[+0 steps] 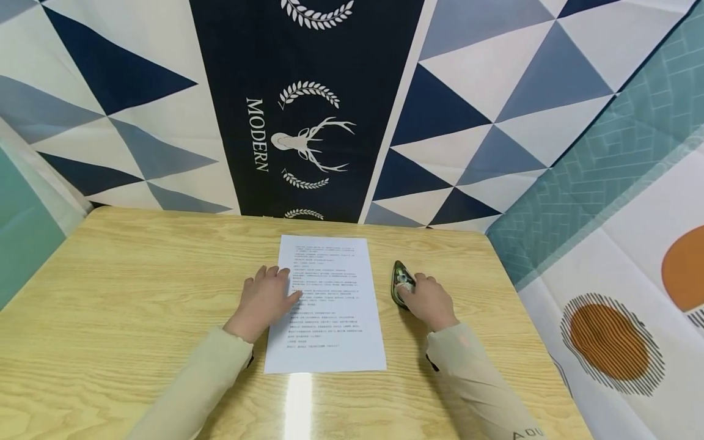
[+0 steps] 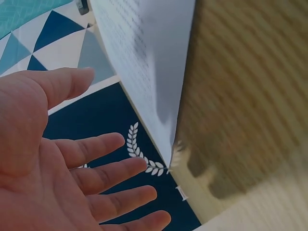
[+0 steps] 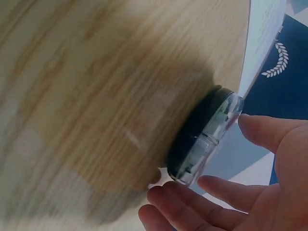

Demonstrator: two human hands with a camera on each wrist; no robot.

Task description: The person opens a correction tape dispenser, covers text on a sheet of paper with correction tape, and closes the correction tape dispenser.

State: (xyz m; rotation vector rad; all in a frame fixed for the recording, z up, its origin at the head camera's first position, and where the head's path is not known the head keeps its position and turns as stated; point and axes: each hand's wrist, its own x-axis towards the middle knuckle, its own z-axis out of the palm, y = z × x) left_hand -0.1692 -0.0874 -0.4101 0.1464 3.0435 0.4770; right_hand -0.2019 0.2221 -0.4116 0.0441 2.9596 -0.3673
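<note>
A printed sheet of paper lies on the wooden table in the head view. My left hand is over its left edge, fingers spread and holding nothing. In the left wrist view the palm of that left hand faces the paper. Right of the sheet is a small pointed oval object, dark below with a clear rounded top; its exact kind cannot be told. My right hand is at this object. In the right wrist view the object sits between the spread thumb and fingers; contact is unclear.
The light wood table extends to both sides of the paper. Behind it hangs a patterned cloth with triangles and a deer head. Another patterned cloth borders the table on the right.
</note>
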